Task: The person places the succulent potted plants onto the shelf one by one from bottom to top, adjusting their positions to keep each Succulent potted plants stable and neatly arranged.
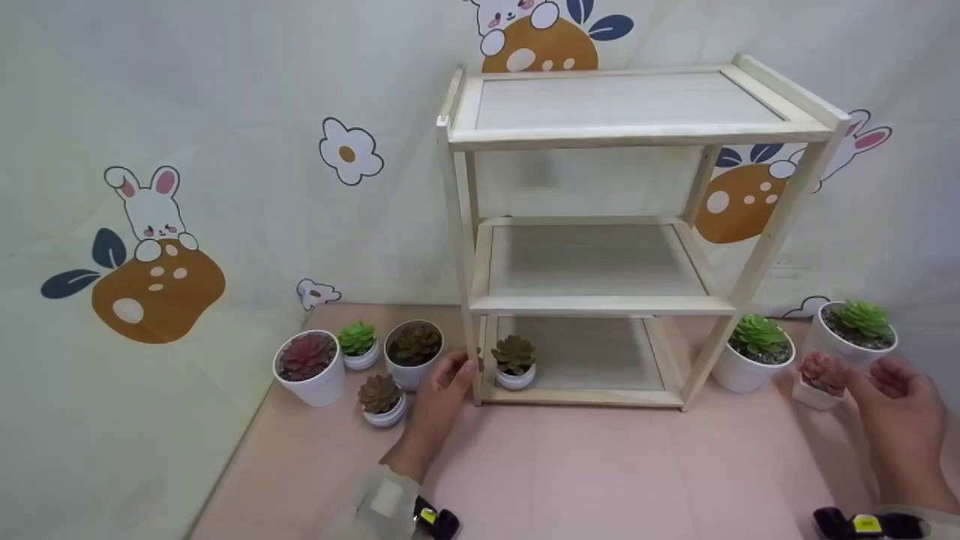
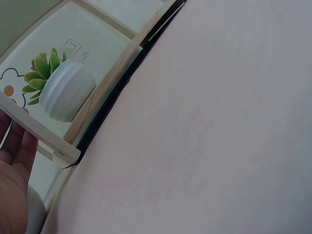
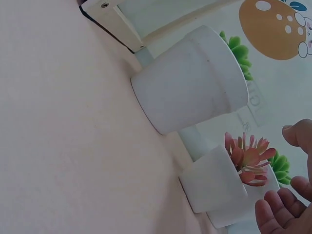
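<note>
My left hand [image 1: 448, 382] is at the lower left post of a pale wooden three-tier shelf [image 1: 600, 306]. In the left wrist view its fairly straight fingers [image 2: 23, 151] pass behind the post. Inside, on the bottom tier, a small brownish-green succulent [image 1: 514, 354] stands in a round white ribbed pot [image 2: 70, 90] near that post. At the right, my right hand [image 1: 904, 420] is beside a pinkish-red succulent [image 1: 823, 373] in a square white pot [image 3: 214, 180]. The right wrist view shows thumb and fingers spread apart, holding nothing, with the pot standing on the table.
Left of the shelf stand several potted succulents: a dark red one [image 1: 306, 356], a small green one [image 1: 356, 339] and two brown ones, one large [image 1: 417, 343], one small [image 1: 380, 394]. Right of it are two green ones in white pots [image 1: 757, 337] [image 1: 862, 321]. A patterned wall cloth hangs behind.
</note>
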Demonstrator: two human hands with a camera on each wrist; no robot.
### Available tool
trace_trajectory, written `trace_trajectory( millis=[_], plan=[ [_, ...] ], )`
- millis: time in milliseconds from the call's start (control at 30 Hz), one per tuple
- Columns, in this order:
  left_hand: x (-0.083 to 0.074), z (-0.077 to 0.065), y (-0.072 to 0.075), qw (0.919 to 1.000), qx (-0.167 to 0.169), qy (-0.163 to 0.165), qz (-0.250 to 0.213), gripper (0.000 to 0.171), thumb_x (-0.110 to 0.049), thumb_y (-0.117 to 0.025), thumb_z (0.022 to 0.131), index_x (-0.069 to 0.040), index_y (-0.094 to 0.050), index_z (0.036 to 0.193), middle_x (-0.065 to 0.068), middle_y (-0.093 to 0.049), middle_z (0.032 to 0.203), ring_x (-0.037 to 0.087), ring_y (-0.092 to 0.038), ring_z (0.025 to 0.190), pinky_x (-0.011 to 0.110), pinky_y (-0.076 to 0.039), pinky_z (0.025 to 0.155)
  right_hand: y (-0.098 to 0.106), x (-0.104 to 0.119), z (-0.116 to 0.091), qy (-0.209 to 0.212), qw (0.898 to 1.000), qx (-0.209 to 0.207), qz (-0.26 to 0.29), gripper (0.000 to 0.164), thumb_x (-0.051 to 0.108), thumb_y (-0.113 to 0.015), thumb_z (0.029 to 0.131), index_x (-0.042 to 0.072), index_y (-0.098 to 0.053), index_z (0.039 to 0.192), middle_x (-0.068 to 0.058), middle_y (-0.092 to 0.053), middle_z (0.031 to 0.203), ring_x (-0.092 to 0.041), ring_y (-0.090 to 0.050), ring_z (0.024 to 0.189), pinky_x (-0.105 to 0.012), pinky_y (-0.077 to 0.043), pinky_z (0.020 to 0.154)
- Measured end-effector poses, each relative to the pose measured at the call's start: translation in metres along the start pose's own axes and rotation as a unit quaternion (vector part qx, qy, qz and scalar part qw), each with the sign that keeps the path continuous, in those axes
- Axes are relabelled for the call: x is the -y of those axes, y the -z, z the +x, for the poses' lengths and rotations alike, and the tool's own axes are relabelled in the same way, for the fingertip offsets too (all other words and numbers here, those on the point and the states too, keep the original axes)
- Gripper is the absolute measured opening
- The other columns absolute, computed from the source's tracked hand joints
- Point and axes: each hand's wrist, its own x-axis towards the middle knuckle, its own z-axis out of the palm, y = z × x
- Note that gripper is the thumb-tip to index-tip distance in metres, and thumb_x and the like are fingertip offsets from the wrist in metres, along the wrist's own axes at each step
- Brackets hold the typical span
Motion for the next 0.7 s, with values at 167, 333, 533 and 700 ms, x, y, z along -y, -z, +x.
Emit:
trace_trajectory(
  millis=[167,333,533,700],
  plan=[
    [0.002,0.001,0.001,1.0000,0.005,-0.006,-0.004,0.045,-0.030,-0.059,0.095,0.005,-0.054,0.124,0.026,-0.058,0.119,0.029,-0.054,0.118,0.026,-0.043,0.099,-0.001,-0.004,0.000,0.004,0.998,0.048,0.036,0.070,0.037,-0.079,0.078,0.017,-0.047,0.136,0.017,-0.048,0.097,0.005,-0.048,0.085,-0.006,-0.044,0.063],
    [0.002,0.001,0.002,0.9999,0.005,-0.009,0.009,0.045,-0.031,-0.059,0.096,0.004,-0.054,0.124,0.024,-0.058,0.119,0.029,-0.054,0.118,0.025,-0.044,0.098,-0.003,-0.011,0.002,-0.001,0.997,0.080,0.022,0.084,0.044,-0.078,0.077,0.014,-0.037,0.144,0.018,-0.046,0.098,0.007,-0.047,0.084,-0.007,-0.047,0.063],
    [0.002,0.001,0.002,0.9999,0.002,-0.007,0.011,0.043,-0.029,-0.059,0.096,0.003,-0.055,0.124,0.023,-0.060,0.119,0.029,-0.055,0.118,0.025,-0.044,0.097,-0.008,-0.021,0.009,-0.025,0.993,0.104,0.044,0.095,0.044,-0.080,0.074,0.013,-0.030,0.149,0.014,-0.049,0.104,0.004,-0.049,0.091,-0.008,-0.049,0.065],
    [0.002,0.001,0.002,1.0000,0.001,-0.005,0.005,0.043,-0.029,-0.059,0.096,0.003,-0.055,0.123,0.024,-0.059,0.120,0.025,-0.055,0.117,0.026,-0.044,0.098,-0.010,-0.025,0.013,0.001,0.992,0.114,-0.059,0.102,0.058,-0.072,0.076,0.006,-0.026,0.150,-0.011,-0.049,0.128,-0.011,-0.049,0.102,-0.007,-0.046,0.065]
  ],
)
